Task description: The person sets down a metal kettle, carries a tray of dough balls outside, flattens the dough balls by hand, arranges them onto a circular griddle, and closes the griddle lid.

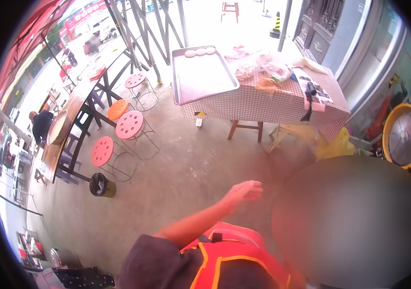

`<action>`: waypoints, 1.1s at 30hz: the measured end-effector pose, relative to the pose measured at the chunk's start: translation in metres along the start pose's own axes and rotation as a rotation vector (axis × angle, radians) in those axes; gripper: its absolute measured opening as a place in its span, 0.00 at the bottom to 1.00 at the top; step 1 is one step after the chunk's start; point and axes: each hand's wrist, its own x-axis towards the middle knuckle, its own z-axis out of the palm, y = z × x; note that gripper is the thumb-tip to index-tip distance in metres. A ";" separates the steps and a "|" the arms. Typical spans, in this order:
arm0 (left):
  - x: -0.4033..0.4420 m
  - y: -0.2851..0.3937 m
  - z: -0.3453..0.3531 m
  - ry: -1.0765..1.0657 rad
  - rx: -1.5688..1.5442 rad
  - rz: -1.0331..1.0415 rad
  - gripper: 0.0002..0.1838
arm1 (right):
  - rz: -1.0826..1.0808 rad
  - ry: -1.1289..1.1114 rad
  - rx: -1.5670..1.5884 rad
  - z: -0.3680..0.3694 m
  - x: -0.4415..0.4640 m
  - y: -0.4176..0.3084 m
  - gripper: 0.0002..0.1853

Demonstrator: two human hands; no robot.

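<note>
My left hand is held out in front of my body, over the concrete floor. Its fingers look loosely extended and nothing shows in them. My right hand is not in view; a large grey blurred patch covers the lower right. I wear a red apron or vest with yellow edging over a dark shirt. Ahead, beyond my left hand, a metal tray rests on a table with a checked cloth. Several pale oblong pieces, like dough, lie in a row at the tray's far edge.
Plastic bags and papers share the checked table. Left of it stand pink stools, an orange stool, a lined bin and a long wooden table. A yellow-rimmed fan is at right. A person bends at far left.
</note>
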 end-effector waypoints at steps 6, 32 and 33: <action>0.022 0.008 -0.103 0.362 -0.385 0.077 0.24 | -0.174 -0.239 0.179 0.060 0.106 0.002 0.17; 0.343 0.260 -0.414 0.816 -0.324 0.497 0.21 | 0.311 -0.670 0.711 0.337 0.581 -0.116 0.22; 0.373 0.253 -0.434 0.855 -0.164 0.379 0.22 | 0.312 -0.658 0.619 0.325 0.570 -0.120 0.22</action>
